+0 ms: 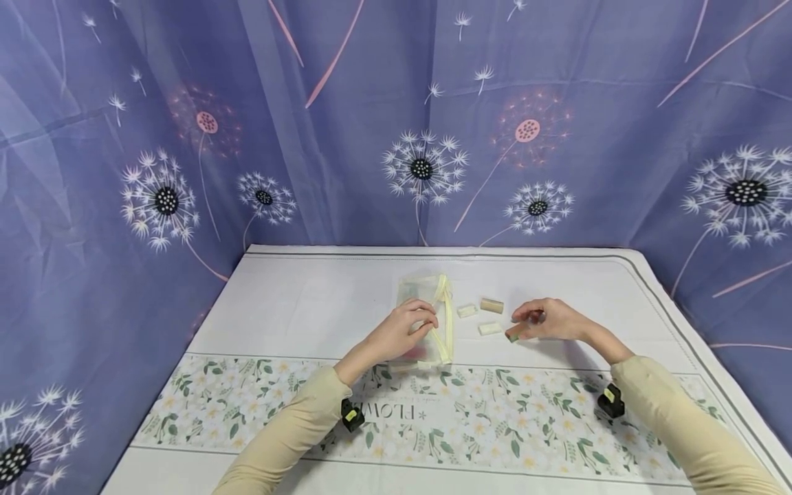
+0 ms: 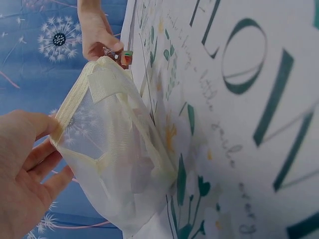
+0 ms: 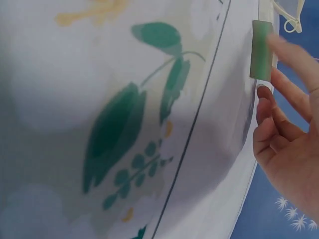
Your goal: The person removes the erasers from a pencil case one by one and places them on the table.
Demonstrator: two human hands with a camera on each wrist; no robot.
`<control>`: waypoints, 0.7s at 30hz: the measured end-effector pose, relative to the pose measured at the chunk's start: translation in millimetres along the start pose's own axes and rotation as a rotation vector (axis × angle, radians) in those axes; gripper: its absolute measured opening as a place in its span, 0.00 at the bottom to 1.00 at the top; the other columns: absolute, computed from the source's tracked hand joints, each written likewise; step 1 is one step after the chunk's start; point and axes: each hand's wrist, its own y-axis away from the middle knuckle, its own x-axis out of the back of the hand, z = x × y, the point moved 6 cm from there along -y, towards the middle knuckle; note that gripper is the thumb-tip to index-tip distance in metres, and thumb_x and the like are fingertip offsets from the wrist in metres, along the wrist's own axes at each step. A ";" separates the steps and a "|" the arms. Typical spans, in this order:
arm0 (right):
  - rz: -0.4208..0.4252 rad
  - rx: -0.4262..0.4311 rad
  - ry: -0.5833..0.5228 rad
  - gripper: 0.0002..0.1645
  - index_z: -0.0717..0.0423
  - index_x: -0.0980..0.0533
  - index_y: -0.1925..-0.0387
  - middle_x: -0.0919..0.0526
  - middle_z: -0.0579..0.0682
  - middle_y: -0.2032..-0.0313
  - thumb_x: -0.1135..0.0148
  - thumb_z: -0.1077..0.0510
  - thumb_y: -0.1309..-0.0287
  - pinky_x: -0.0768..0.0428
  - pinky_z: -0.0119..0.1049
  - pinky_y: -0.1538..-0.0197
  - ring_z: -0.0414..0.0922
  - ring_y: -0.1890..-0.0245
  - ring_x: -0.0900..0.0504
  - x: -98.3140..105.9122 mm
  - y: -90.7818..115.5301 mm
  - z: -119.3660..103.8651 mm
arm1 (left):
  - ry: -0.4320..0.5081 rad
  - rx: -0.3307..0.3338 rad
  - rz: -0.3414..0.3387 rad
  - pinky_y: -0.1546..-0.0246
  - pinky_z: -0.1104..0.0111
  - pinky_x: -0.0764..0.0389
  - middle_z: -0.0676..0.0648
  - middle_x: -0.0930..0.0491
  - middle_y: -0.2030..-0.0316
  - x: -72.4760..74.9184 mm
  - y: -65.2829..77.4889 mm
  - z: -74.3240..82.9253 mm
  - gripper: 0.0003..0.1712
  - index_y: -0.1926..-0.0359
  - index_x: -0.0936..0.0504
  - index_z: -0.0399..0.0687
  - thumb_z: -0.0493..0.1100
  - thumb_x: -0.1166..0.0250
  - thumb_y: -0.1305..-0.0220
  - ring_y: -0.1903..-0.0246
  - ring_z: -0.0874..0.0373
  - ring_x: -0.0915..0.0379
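Note:
At mid-table lies a see-through mesh pouch [image 1: 447,323] with a pale yellow zipper edge. My left hand [image 1: 405,331] pinches its edge, and in the left wrist view the mouth of the pouch [image 2: 114,134] gapes beside the fingers. Faint shapes show through the mesh. Off to the right, my right hand [image 1: 555,320] holds a small brown block [image 1: 515,334] with a green end between thumb and fingers. Its green face [image 3: 261,50] shows in the right wrist view. Between the hands are two small whitish blocks [image 1: 489,328] and a tan block [image 1: 491,305].
A white tablecloth [image 1: 309,295] with a flowered band [image 1: 482,419] across its near part covers the table. Behind and at the sides hangs a blue curtain [image 1: 346,172] with dandelion prints. Each wrist carries a small black camera [image 1: 611,401].

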 end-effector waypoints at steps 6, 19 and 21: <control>0.101 0.021 -0.001 0.16 0.57 0.20 0.51 0.17 0.49 0.62 0.36 0.54 0.38 0.27 0.31 0.70 0.38 0.69 0.25 4.6 -6.6 -10.2 | 0.005 -0.005 0.002 0.40 0.61 0.24 0.43 0.23 0.46 -0.1 0.5 0.3 0.10 0.57 0.16 0.44 0.41 0.44 0.28 0.42 0.53 0.30; 0.194 0.035 0.054 0.11 0.53 0.19 0.53 0.17 0.48 0.65 0.41 0.58 0.34 0.23 0.31 0.68 0.37 0.69 0.23 3.9 -22.0 -25.5 | -0.009 -0.015 0.001 0.41 0.61 0.24 0.44 0.23 0.46 -0.2 -1.3 2.3 0.10 0.57 0.16 0.44 0.41 0.43 0.29 0.42 0.53 0.30; 0.193 0.041 0.055 0.11 0.53 0.19 0.53 0.17 0.48 0.64 0.41 0.58 0.34 0.23 0.31 0.68 0.36 0.69 0.23 2.2 -24.2 -27.6 | -0.008 -0.019 0.002 0.41 0.61 0.24 0.44 0.22 0.47 -0.1 -1.6 2.8 0.10 0.58 0.16 0.44 0.41 0.43 0.29 0.43 0.53 0.30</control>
